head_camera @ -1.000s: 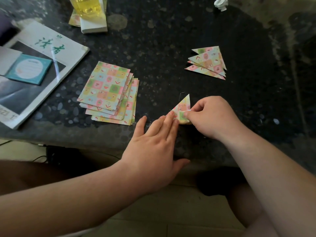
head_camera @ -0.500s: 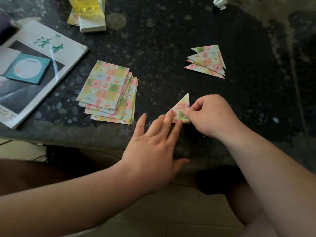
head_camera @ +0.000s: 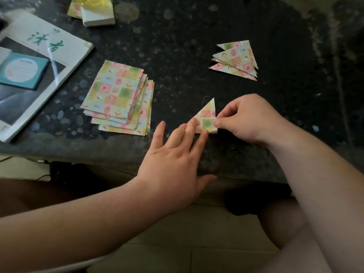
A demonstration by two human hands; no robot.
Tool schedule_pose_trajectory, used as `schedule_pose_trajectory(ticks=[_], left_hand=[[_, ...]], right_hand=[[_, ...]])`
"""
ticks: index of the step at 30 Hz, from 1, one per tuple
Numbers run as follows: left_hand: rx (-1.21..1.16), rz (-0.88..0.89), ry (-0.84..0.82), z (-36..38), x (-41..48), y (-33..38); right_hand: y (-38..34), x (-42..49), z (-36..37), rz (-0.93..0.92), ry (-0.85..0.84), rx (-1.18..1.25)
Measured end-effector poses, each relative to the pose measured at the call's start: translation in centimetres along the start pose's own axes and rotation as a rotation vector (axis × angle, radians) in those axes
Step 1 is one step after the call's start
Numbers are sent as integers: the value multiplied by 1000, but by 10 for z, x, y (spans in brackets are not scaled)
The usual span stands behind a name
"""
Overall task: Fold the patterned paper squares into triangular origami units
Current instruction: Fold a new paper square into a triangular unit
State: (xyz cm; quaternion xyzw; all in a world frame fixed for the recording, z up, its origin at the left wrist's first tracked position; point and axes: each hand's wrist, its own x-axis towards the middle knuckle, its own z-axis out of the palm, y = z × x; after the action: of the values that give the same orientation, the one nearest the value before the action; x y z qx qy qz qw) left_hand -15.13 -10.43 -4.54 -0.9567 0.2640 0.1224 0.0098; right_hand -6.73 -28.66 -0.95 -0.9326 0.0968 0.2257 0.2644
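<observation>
Nearest the table edge, the left hand (head_camera: 173,160) lies flat, fingers straight and slightly spread, thumb out over the edge. Its fingertips (head_camera: 194,122) press down on the lower left corner of the folded triangle (head_camera: 207,117). The right hand (head_camera: 250,119) comes in from the other side with its fingers curled, and thumb and forefinger pinch the triangle's lower right corner, where the paper curls up a little. So the piece sits flat on the dark speckled table (head_camera: 177,46) between the two hands, apex pointing away. Just beyond the left hand, a fanned stack of patterned squares (head_camera: 116,95) shows pastel checks with tiny hearts and chevrons. Farther right, well apart, the finished triangles (head_camera: 236,60) lie overlapped in a small pile. Far left, a magazine (head_camera: 45,62) carries two large green brush characters, possibly 读者, though glare crosses the cover. A teal card (head_camera: 21,69) with a pale oval label rests on it, its print too small to read. At the far edge sits a white box (head_camera: 96,16).
</observation>
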Motion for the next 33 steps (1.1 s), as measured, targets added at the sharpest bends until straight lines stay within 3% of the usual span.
schedule_pose_trajectory(ticks=[33], left_hand=[[-74, 63, 12, 2, 2, 9]], right_hand=[[-3, 2, 11, 45, 56, -12]])
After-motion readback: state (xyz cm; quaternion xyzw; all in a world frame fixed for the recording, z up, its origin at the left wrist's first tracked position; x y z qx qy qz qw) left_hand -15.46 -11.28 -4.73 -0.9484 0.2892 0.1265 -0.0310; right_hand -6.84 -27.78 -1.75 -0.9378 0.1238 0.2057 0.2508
